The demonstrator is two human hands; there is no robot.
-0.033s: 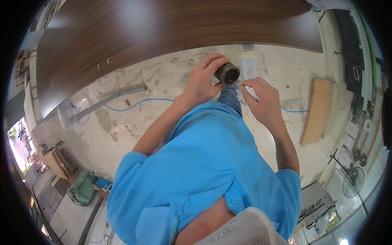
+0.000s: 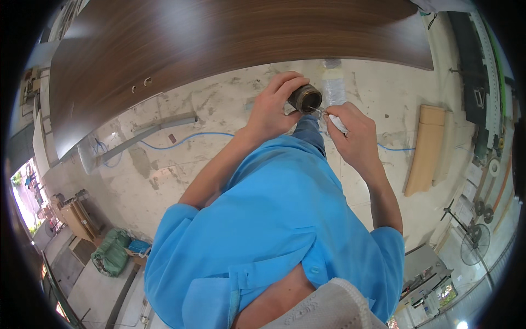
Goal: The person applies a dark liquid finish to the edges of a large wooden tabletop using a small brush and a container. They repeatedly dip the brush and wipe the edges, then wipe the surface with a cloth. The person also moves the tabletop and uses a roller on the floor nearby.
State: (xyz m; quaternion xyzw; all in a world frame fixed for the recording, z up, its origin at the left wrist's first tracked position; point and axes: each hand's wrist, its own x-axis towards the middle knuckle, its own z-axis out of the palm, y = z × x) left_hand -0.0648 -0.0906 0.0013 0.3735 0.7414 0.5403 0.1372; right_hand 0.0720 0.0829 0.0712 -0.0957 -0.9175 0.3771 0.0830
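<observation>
Left grip (image 2: 274, 107) wrapped round a dark cylinder (image 2: 306, 99), right grip (image 2: 355, 136) holding a white thing (image 2: 338, 124) — glossy wood-grain board (image 2: 246, 35) up front, pale floor (image 2: 164, 192) (pretty stained) below.

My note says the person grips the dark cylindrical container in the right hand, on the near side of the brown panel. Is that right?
Not quite: the head view shows the left hand gripping the dark cylindrical container, on the near side of the brown panel.

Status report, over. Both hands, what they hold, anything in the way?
Left hand gripping dark cylindrical container, tilted. Right hand gripping small white item, kind unclear, near container's round end. No obstruction seen between hands; large brown wood-grain panel ahead.
</observation>
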